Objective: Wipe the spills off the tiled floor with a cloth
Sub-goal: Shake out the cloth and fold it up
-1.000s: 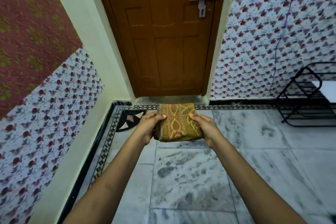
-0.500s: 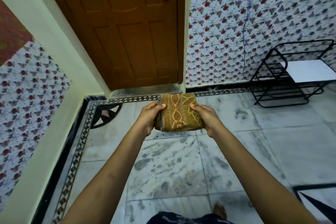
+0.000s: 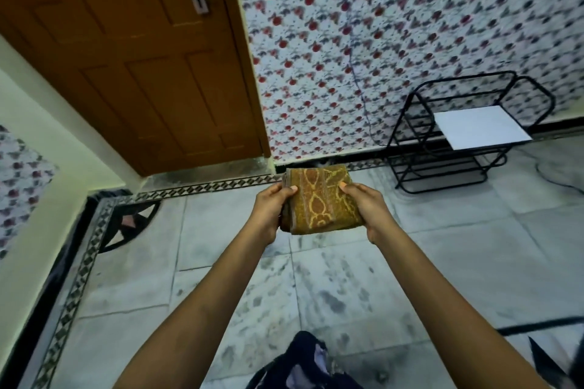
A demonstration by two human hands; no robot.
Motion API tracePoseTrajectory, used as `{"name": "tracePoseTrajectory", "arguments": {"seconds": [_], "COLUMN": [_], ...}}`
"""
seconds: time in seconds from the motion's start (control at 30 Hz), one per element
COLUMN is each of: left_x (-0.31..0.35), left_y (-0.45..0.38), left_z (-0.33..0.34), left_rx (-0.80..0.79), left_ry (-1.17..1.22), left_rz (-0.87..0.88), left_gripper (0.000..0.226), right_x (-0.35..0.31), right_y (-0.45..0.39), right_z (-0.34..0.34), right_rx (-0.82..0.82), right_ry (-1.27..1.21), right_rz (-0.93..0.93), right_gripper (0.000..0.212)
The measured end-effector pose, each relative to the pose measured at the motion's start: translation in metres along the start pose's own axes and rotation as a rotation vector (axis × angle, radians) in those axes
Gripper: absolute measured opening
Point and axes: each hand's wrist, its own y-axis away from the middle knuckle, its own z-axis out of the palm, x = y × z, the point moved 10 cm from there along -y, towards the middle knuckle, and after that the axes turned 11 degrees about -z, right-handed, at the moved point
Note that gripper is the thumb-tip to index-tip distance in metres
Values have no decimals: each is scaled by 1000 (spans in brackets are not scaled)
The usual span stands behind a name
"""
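A folded brown and yellow patterned cloth (image 3: 320, 200) is held out in front of me, above the grey marbled tiled floor (image 3: 331, 287). My left hand (image 3: 271, 213) grips its left edge, thumb on top. On the opposite edge my right hand (image 3: 368, 210) grips the same way. Both arms are stretched forward. Dark smudges show on the tiles below the cloth; I cannot tell spills from the marble pattern.
A shut brown door (image 3: 132, 57) with a latch stands ahead on the left. A black wire rack (image 3: 448, 148) with a white sheet (image 3: 480, 126) stands against the flowered wall on the right. Dark clothing (image 3: 303, 363) shows at the bottom edge.
My view has swung right and tilted down, so the door slid left and the rack came further into view. Both hands keep the same hold on the cloth.
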Motion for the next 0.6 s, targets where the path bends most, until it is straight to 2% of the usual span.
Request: {"name": "tracePoseTrajectory", "arguments": {"seconds": [0.17, 0.37, 0.5, 0.6], "left_x": [10, 34, 58, 68], "left_y": [-43, -90, -121, -145], "left_z": [82, 183, 248, 302], "left_rx": [-36, -67, -42, -67], "left_ry": [-7, 13, 33, 48], "left_rz": [-33, -27, -36, -68], "left_gripper": [45, 38, 29, 20], "right_x": [-19, -51, -73, -97], "right_y": [-45, -118, -173, -213], "right_z": [-67, -141, -188, -226], "right_rx": [69, 106, 109, 110], "right_ry": [-16, -41, -50, -47], "right_rz": [1, -1, 55, 36], "right_gripper": [11, 9, 24, 27]}}
